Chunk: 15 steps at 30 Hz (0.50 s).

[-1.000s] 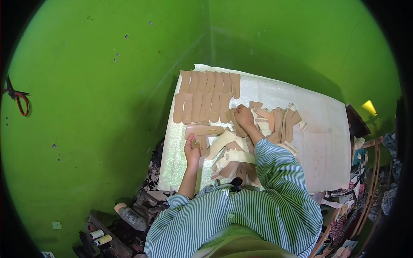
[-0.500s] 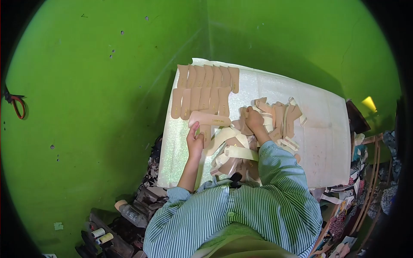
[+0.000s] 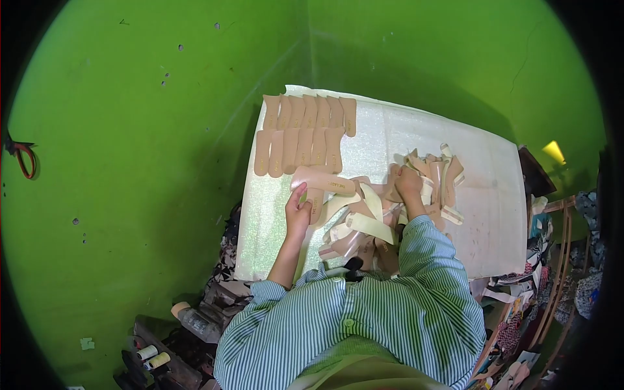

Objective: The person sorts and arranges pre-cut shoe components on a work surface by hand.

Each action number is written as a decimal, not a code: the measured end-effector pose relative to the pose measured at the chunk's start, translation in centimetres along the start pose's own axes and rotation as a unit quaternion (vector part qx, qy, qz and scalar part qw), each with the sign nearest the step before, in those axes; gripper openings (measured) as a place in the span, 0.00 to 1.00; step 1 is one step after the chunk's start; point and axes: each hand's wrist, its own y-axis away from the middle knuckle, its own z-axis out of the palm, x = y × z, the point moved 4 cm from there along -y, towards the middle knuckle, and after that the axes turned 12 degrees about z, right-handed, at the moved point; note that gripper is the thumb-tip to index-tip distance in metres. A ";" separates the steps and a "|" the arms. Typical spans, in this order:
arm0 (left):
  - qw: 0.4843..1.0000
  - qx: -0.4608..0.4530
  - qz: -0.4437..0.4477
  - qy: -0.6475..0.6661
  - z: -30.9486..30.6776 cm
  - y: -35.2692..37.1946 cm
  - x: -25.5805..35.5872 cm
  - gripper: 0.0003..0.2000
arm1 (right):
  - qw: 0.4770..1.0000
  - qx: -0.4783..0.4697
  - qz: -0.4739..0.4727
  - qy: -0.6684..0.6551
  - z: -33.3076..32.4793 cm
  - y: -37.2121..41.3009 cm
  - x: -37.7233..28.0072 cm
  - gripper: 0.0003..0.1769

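Note:
My left hand (image 3: 298,211) is closed on tan shoe insoles with gold lettering; the top insole (image 3: 325,181) lies crosswise over another insole (image 3: 314,207) that points downward. At the mixed pile, my right hand (image 3: 409,184) has its fingers closed on a tan insole (image 3: 392,184), partly hidden by the hand. Around it lie more insoles (image 3: 449,182) and cream-coloured strips (image 3: 372,226), tangled together. Two rows of overlapping insoles, a back row (image 3: 309,110) and a front row (image 3: 302,149), lie flat at the upper left of the table.
A white sheet covers the table (image 3: 487,214), which stands against green walls. Red-handled scissors (image 3: 26,159) hang on the left wall. Thread spools (image 3: 156,359) and a plastic bottle (image 3: 198,323) sit at lower left. A wooden rack (image 3: 564,260) with fabric pieces stands at right.
My right hand has moved right across the pile, shifting some insoles and strips. The left hand's insoles have moved slightly right and tilted. The view has shifted a little.

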 end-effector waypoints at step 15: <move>1.000 -0.030 -0.001 0.006 0.8 0.4 -0.6 0.23 | 0.968 0.083 0.000 -0.236 -5.9 -0.1 2.1 0.14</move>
